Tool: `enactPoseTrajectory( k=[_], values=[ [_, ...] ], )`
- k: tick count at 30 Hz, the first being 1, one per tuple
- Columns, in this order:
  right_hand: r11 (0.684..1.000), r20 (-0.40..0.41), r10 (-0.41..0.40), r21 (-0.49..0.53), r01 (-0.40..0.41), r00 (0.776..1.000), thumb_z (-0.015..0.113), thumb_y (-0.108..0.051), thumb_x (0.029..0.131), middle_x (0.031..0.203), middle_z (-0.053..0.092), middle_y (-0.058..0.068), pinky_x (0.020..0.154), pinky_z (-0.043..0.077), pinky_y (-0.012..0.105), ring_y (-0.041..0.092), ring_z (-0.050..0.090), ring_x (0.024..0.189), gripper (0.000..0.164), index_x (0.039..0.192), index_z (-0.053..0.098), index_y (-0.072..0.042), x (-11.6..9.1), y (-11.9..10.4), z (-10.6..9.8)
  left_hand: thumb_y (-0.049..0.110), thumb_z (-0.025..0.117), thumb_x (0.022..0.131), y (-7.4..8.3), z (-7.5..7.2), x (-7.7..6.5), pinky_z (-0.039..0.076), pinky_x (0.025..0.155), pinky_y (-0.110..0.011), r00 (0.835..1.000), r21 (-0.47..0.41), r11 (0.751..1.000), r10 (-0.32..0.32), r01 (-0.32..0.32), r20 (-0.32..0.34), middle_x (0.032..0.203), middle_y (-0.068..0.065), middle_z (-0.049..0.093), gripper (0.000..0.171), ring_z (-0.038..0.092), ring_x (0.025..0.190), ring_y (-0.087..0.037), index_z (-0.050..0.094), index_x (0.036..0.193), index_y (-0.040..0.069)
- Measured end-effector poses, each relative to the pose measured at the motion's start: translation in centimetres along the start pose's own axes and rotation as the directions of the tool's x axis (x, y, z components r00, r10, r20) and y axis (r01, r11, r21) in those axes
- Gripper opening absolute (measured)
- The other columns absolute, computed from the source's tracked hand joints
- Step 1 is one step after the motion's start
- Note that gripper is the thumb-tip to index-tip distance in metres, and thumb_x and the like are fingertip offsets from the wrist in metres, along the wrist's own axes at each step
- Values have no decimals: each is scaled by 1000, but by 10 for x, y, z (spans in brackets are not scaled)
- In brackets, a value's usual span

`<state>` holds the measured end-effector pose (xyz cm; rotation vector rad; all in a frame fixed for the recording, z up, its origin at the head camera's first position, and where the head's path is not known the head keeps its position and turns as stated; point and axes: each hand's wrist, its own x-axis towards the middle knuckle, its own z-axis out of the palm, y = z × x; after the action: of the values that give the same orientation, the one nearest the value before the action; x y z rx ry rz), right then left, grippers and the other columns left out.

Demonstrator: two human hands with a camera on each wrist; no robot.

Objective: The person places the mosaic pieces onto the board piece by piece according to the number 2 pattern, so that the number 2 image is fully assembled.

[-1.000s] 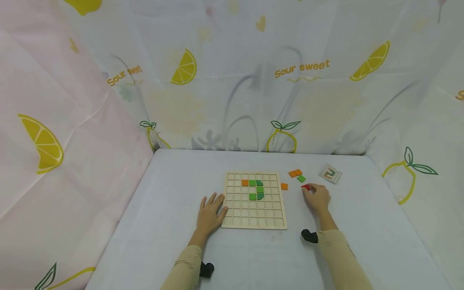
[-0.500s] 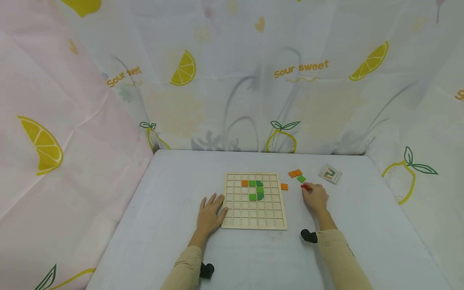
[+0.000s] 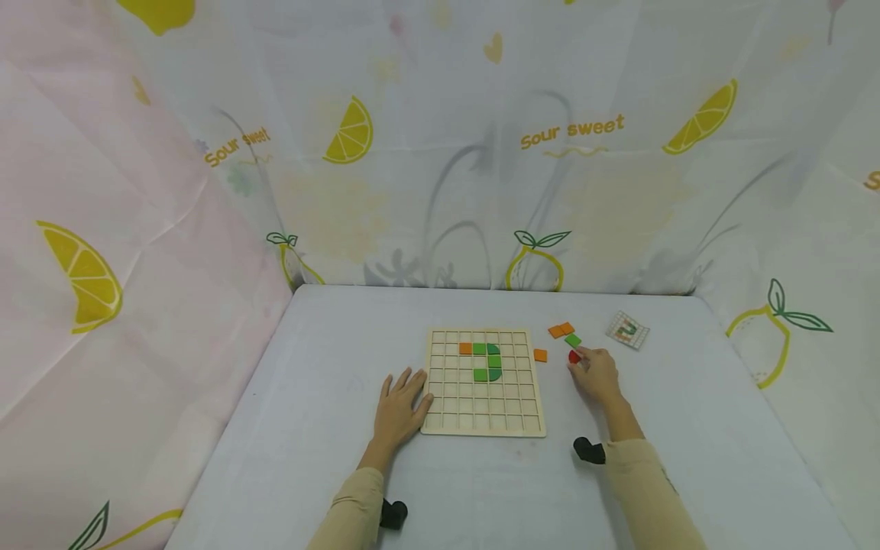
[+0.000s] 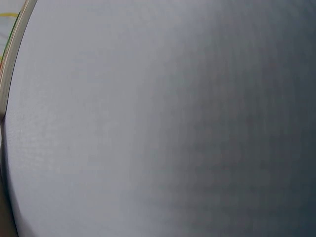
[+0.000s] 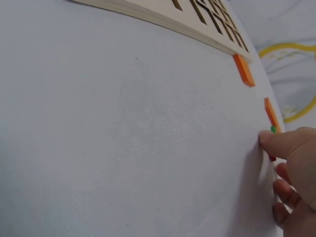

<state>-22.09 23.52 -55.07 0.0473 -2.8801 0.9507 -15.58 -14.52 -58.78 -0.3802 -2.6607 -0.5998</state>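
Observation:
A square wooden grid board (image 3: 450, 421) lies on the table. In its cells sit an orange square tile (image 3: 465, 348), several green square tiles (image 3: 494, 361) and dark green rounded tiles (image 3: 494, 374). My left hand (image 3: 399, 409) rests with spread fingers at the board's left edge. To the right of the board, my right hand (image 3: 598, 376) pinches a small red tile (image 3: 574, 357) between thumb and index finger, low over the table. The right wrist view shows the thumb (image 5: 276, 141) in front, hiding most of that tile.
Just beyond the right fingertips are a loose green tile (image 3: 573, 340) and two orange tiles (image 3: 556, 331). Another orange tile (image 3: 540, 356) lies by the board's right edge. A small pattern card (image 3: 628, 330) is at the back right. Printed cloth (image 3: 440, 191) hangs behind the table.
My right hand has shifted slightly left, and the red tile with it; more of its red face shows now. The left hand and the board have stayed in place.

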Motion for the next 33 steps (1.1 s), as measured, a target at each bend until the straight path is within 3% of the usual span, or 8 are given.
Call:
enactPoseTrajectory(
  k=[3,7,12,17,23,28,33],
  values=[
    [997,24,-68,-41,69,997,64,-5,84,108,53,35,75,46,61,51,52,97,34,116,61,7,1,0,-1,32,59,88,0,0,0,24,110,-54,1000,1,1000,-5,5,4,129,-6,60,45,47,127,-29,60,125,6],
    [993,43,-110,-34,111,993,62,-1,85,104,54,33,74,49,55,45,55,91,30,113,62,9,2,-1,-1,32,59,88,0,0,0,25,110,-54,1000,3,1000,-6,6,0,128,-6,60,45,48,127,-29,61,125,6],
    [991,18,-129,-29,129,992,65,-4,85,94,58,29,74,49,50,38,56,84,27,106,63,13,4,-3,0,32,59,88,-1,0,0,25,110,-54,1000,1,1000,-3,3,-7,128,-6,60,45,48,127,-29,61,125,6],
    [991,-31,-132,-35,131,991,68,-6,84,91,58,29,74,48,51,40,56,86,27,98,63,17,3,-5,3,33,59,88,0,0,0,26,109,-54,1000,6,1000,5,-5,-8,128,-6,60,45,48,126,-29,61,125,6],
    [991,-18,-121,-61,120,992,65,-2,83,94,59,31,75,50,50,40,57,86,25,98,64,18,2,-9,2,33,58,89,1,-2,1,26,109,-54,1000,8,1000,-1,1,3,128,-6,60,45,48,126,-29,61,125,6],
    [993,-10,-68,-92,66,998,62,-4,76,86,61,27,72,49,50,38,56,80,29,96,64,16,0,-14,3,33,57,89,1,-2,2,26,110,-54,1000,10,1000,-8,7,16,129,-6,60,45,47,127,-28,60,126,6],
    [999,-9,1,-53,-1,1000,60,-6,72,83,61,26,71,48,49,35,55,77,32,95,63,16,-2,-17,4,33,57,89,1,-1,0,27,109,-54,1000,9,1000,-2,2,8,128,-6,60,45,48,127,-29,60,125,6]
  ],
)
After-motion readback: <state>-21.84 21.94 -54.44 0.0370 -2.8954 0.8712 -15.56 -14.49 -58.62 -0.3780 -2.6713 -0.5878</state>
